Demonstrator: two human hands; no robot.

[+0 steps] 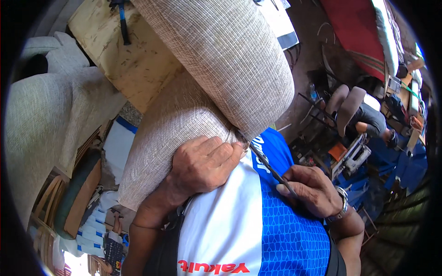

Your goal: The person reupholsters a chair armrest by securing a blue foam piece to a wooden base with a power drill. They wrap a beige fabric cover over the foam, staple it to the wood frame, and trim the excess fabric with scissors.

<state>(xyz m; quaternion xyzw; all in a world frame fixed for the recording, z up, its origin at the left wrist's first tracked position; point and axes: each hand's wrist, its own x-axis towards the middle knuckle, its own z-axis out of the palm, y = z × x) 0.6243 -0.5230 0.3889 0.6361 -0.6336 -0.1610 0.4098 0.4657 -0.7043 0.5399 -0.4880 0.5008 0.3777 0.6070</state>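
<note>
You are working at the corner of the lower cushion [161, 126], and it looks like you are tucking or poking its cloth with the long dark stick [268, 165]. Your left hand [205, 163] is bending its fingers in tight, and they seem to be pinching the cloth at that corner. Your left thumb is mostly hiding, so I can't tell just where it is pressing. Your right hand [313, 188] is closing its thumb and pointing finger on the near end of the stick, with no gap there.

The stick is slanting up and left from your right fingers, across the front of your shirt [225, 216], and its far end is reaching the corner just beside your left fingertips. I can't tell if the tip is going into the cloth. The upper cushion [225, 60] is leaning over the lower one, very near the tip.

The next move seems to be calling for a steady pinch on the left and a small, careful push on the right, with the tip staying off your fingers.
</note>
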